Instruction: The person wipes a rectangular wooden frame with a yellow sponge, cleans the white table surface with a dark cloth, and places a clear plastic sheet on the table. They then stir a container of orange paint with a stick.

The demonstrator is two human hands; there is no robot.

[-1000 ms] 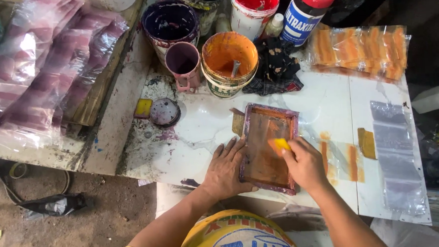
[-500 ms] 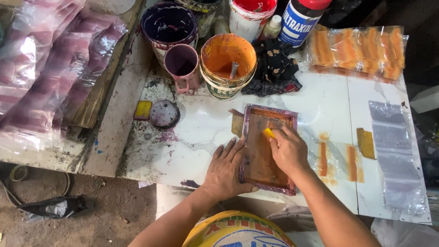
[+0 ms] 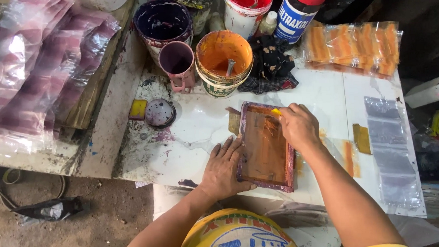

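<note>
A small wooden-framed printing screen, smeared with orange ink, lies flat on the white marble-patterned table. My left hand rests flat against the frame's left edge, fingers spread. My right hand is at the frame's far right corner, closed on a small yellow squeegee whose tip touches the screen mesh. A clear plastic bag lies on the table to the right.
Behind the screen stand an orange paint bucket, a purple mug, a purple bucket, a red paint tub and a red-capped jar. A dark rag, printed orange bags and stacked purple bags surround them.
My right hand has slid the yellow squeegee up the screen, from near its middle to its far end. My left hand stays at the frame's left edge.
</note>
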